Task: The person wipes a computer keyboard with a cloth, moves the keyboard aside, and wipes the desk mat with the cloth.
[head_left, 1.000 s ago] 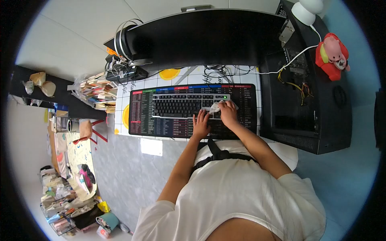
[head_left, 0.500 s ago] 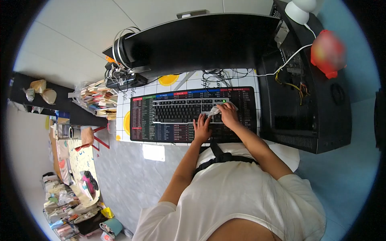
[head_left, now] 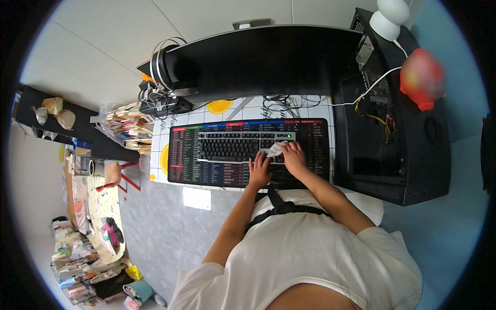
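A grey and black keyboard (head_left: 230,146) lies on a dark printed desk mat (head_left: 206,173), with a green light at its upper right. My left hand (head_left: 259,169) rests at the keyboard's lower edge, fingers apart, fingertips on or just above the keys. Over the number pad, my right hand (head_left: 293,157) has its fingers closed on a crumpled white tissue (head_left: 275,150). The tissue lies between the two hands and hides some keys. Part of the right fingertips is hard to make out.
Behind the mat stands a wide black monitor (head_left: 258,62), with cables (head_left: 281,103) below it. To the right is a black computer case (head_left: 423,175) bearing a red figure (head_left: 422,80) and a white camera (head_left: 383,26). Books (head_left: 124,124) stand at the left.
The keyboard and mat appear slightly lower in view as the camera shifts. Both hands stay over the keyboard's right part, and the tissue sits a little differently beside the right fingers.
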The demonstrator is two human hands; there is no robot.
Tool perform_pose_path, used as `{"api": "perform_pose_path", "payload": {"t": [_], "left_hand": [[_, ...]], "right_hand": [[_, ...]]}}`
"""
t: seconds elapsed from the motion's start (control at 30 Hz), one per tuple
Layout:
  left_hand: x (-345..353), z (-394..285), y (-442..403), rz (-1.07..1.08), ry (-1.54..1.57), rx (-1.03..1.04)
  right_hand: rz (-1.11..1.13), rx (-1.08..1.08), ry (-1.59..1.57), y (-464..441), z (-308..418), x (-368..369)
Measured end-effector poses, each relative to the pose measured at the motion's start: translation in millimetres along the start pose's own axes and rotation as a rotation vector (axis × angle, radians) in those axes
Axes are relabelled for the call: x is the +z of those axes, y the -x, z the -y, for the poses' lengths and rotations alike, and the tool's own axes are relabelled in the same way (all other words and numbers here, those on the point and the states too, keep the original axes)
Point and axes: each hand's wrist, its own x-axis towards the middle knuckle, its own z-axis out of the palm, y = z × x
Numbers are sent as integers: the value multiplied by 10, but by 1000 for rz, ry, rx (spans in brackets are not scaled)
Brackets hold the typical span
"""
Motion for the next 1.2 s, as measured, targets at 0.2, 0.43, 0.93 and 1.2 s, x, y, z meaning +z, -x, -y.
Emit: {"api": "perform_pose_path", "payload": {"t": [0.2,0.43,0.93,1.2], "left_hand": [[17,58,-6,58,-26,0],[-90,16,-43,172,-57,-17],[-188,133,-84,344,-71,43],[-249,66,-86,365,-40,-5]], "right_hand": [[3,-167,45,35,-94,6],[148,-180,-96,91,-150,-118],[303,-280,-255,280,-198,12],[259,-296,-213,255,-141,110]]}}
